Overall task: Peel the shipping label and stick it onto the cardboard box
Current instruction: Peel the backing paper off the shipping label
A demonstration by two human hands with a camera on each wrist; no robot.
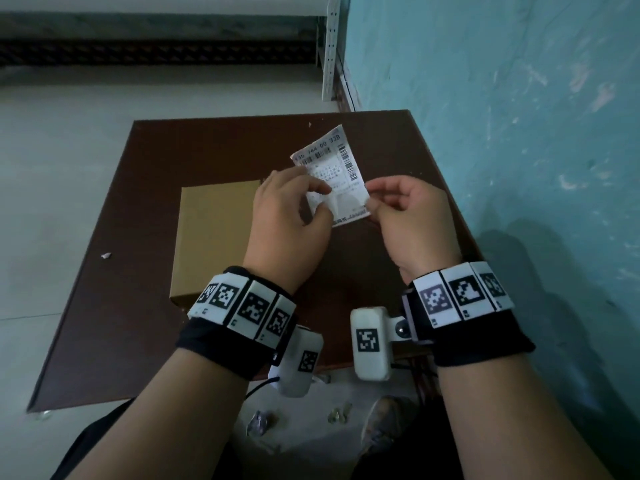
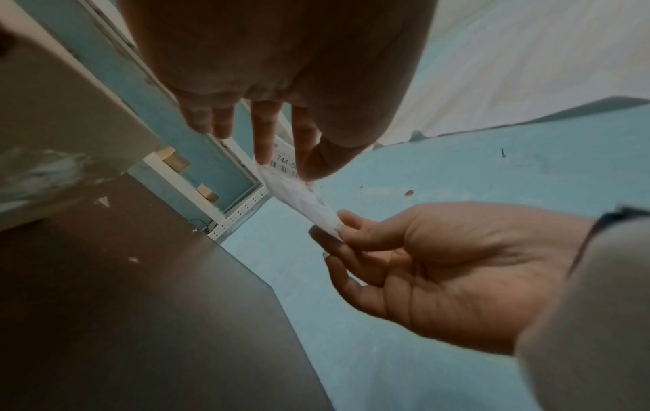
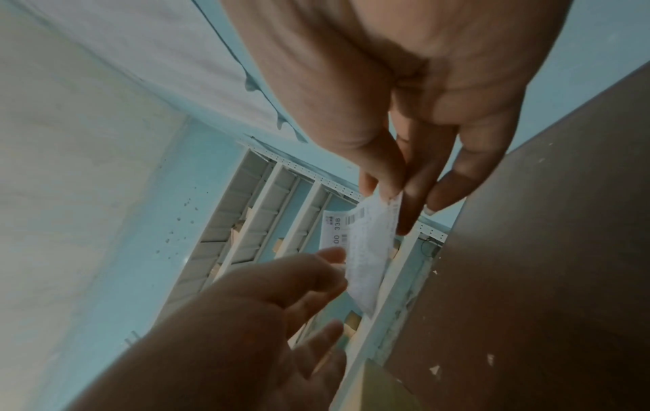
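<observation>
Both forearms reach forward side by side, each wrist wrapped in a black band carrying white marker tiles and a small white camera unit on its inner side. The left hand [image 1: 289,206] is raised with its back turned up, thumb and fingers [image 1: 320,187] curled inward and pinching the shipping label [image 1: 341,168] along its left edge. The right hand [image 1: 412,216] sits close beside it, palm turned partly inward, its thumb and forefinger pinching the label's lower right corner while the other fingers curl loosely beneath.
</observation>
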